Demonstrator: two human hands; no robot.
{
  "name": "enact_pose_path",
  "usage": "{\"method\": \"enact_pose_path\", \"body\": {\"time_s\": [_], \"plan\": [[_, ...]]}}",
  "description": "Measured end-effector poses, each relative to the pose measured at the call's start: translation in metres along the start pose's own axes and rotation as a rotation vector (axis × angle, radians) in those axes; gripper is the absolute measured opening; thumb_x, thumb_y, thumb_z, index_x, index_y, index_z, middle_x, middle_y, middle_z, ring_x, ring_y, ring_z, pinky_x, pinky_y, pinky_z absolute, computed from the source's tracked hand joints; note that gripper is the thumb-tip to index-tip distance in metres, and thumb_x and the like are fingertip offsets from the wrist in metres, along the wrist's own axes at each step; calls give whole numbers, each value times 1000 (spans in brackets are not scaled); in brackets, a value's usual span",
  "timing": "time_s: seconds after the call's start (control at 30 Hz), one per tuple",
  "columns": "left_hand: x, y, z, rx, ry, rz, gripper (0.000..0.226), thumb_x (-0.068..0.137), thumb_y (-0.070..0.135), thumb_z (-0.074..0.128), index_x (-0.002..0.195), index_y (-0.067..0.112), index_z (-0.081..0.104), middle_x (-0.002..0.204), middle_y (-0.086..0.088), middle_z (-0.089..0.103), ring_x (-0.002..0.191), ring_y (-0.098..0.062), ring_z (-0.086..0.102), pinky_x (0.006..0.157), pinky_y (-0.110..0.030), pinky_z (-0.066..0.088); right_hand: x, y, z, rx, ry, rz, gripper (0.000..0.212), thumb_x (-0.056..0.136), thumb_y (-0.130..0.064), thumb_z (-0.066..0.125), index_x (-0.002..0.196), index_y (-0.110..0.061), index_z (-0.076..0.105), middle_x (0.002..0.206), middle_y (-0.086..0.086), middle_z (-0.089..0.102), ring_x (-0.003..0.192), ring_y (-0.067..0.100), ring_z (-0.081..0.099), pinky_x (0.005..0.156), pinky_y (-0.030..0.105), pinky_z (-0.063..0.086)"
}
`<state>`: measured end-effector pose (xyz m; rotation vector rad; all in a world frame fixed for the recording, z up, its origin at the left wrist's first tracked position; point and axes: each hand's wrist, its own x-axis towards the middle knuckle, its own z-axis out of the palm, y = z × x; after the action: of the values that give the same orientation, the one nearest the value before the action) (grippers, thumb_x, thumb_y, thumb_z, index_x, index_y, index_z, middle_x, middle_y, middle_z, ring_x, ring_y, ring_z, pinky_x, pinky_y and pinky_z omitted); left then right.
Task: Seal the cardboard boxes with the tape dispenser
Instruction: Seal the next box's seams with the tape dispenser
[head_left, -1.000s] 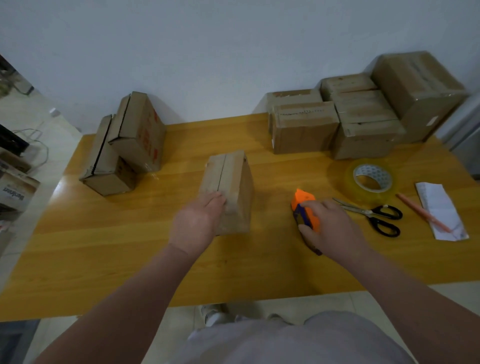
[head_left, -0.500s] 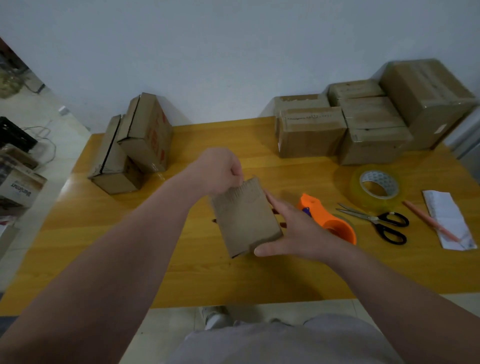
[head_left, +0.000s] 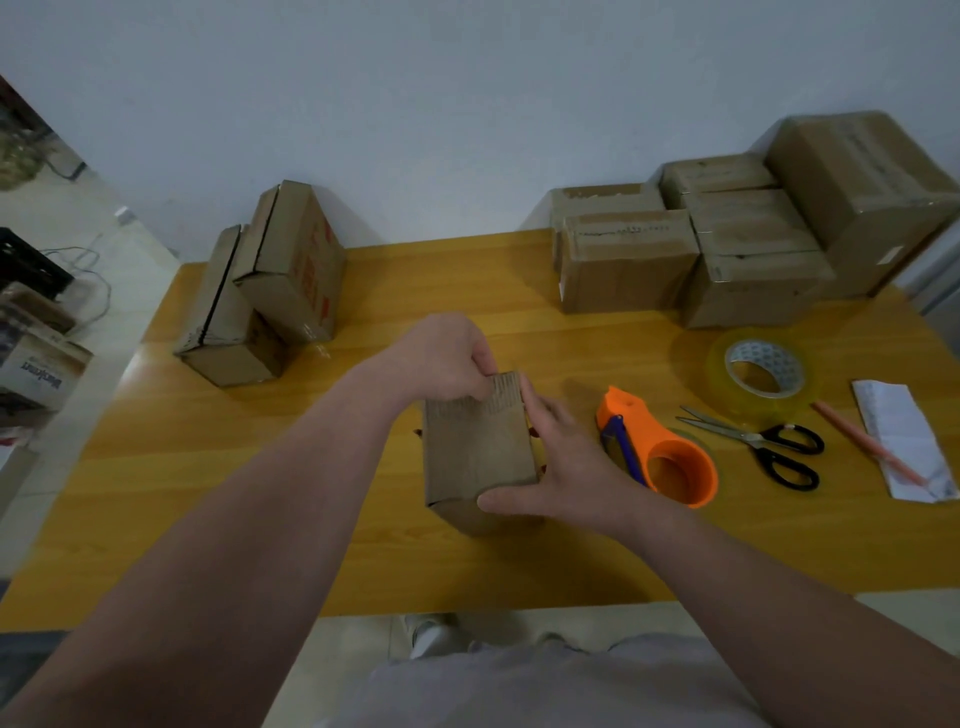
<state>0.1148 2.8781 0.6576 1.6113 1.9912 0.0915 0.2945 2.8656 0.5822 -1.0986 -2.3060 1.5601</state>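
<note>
1. One second ago the right hand (head_left: 566, 467) was lying on the tape dispenser (head_left: 660, 452). Now it has left it, and the dispenser lies alone on the surface (head_left: 311, 545), just to the right of that hand.
2. The box (head_left: 475, 452) stood farther away before, under the left hand (head_left: 447, 364). It is now turned and brought nearer to the person, in the middle of the surface.
3. The left hand is clamped on the far top edge of the box, pinching it. The right hand grips the right side, with the thumb along the near edge.
4. I think the person is only arranging the box so that the seam faces up; no tape is on it yet, as far as I can see.
5. The next move probably needs the right hand to take the dispenser again.
</note>
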Motion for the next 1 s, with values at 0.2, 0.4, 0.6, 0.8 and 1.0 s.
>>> {"method": "enact_pose_path", "body": {"time_s": [0.2, 0.4, 0.6, 0.8, 1.0], "plan": [[0, -4, -1, -49, -39, 4, 22, 79, 15, 70, 101, 17, 75, 97, 3, 71, 96, -13, 64, 82, -33, 55, -9, -1, -4, -174, 138, -91, 112, 63, -66, 72, 153, -27, 20, 150, -13, 30, 131, 2, 33, 106, 25, 35], [-3, 8, 5, -53, -148, 92, 27, 81, 8, 67, 105, 18, 72, 93, 8, 67, 95, -6, 62, 81, -22, 52, 6, 13, -30, 315, 370, 49, 31, 83, -16, 74, 113, -20, 67, 102, -12, 68, 89, 4, 62, 75, 15, 48], [-4, 12, 15, 15, -150, 169, 34, 77, 9, 67, 109, 21, 71, 101, 6, 70, 98, -9, 64, 85, -31, 54, 9, 18, -39, 489, 85, 187, 28, 83, -16, 73, 110, -10, 72, 108, 4, 72, 95, 8, 65, 79, 18, 52], [-8, 12, 21, 82, -83, 189, 39, 77, 11, 68, 114, 23, 65, 111, 6, 69, 102, -8, 62, 84, -25, 51, 12, 11, -29, 450, 248, 123, 8, 77, -8, 77, 80, -10, 71, 77, 0, 64, 72, 7, 55, 68, 21, 43], [-10, 12, 28, 122, -26, 181, 56, 74, 19, 72, 126, 27, 54, 110, 6, 65, 95, -14, 57, 85, -36, 51, 17, 7, -23, 254, 352, -8, 26, 77, -11, 80, 62, -19, 60, 61, -8, 56, 54, -2, 47, 55, 17, 36]]}}
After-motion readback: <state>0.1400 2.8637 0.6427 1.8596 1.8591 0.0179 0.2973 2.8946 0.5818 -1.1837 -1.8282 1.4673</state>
